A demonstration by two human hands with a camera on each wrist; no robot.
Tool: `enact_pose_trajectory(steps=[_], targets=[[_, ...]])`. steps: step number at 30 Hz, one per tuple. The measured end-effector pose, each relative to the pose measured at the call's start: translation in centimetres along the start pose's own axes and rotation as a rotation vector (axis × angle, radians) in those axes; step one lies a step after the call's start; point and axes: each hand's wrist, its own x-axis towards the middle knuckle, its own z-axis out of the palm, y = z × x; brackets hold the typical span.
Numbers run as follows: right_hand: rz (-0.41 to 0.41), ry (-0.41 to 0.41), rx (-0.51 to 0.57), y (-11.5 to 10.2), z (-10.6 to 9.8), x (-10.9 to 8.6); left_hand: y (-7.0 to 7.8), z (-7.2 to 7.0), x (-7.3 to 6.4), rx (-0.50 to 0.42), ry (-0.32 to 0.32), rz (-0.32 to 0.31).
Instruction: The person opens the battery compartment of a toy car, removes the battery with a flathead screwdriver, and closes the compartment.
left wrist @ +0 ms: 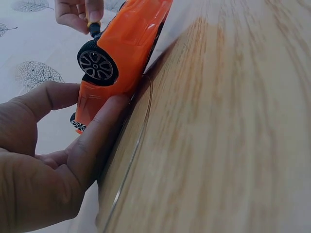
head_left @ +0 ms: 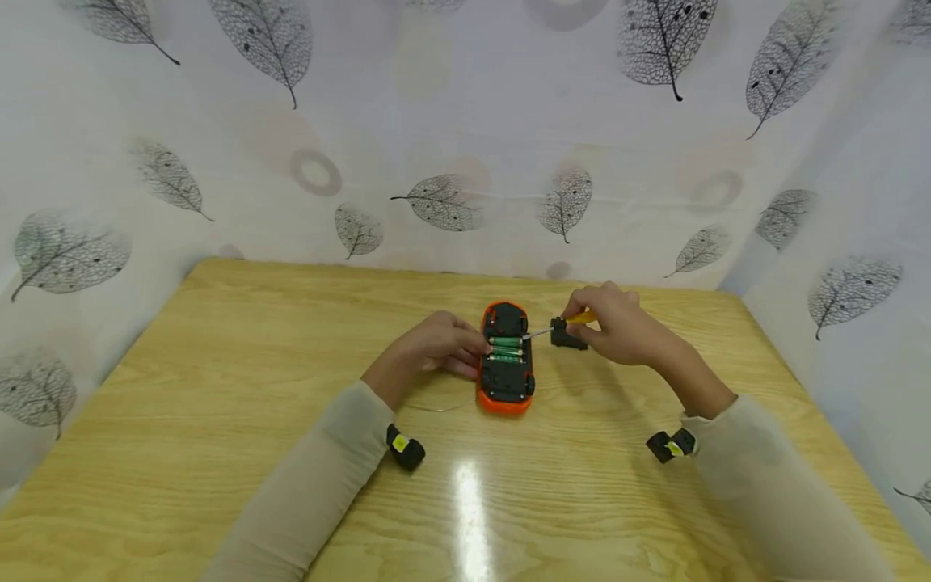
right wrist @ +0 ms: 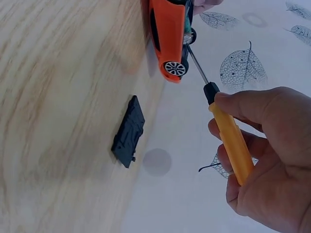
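Note:
An orange toy car lies upside down on the table, its black underside up and its battery bay uncovered. Green batteries sit side by side in the bay. My left hand grips the car by its left side, thumb and fingers on the orange body. In my right hand is a screwdriver with a yellow handle, and its metal tip reaches the right edge of the bay at a battery's end. A black battery cover lies on the table below the right hand.
A thin wire-like strand runs along the wooden table from beside the car. Leaf-patterned cloth hangs behind the table and at both sides. Each wrist carries a small black camera.

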Motion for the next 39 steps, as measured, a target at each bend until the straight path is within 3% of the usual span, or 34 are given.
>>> enact_pose_trajectory(steps=[20, 34, 39], targets=[[0.001, -0.079, -0.18, -3.4, -0.8, 0.2, -0.3, -0.2, 0.0, -0.01, 0.004, 0.006], [0.039, -0.111, -0.432, -6.5, -0.7, 1.3, -0.3, -0.2, 0.1, -0.022, -0.009, 0.008], [0.011, -0.102, -0.421, -6.4, -0.7, 1.5, -0.1, -0.2, -0.1, -0.023, -0.011, 0.008]])
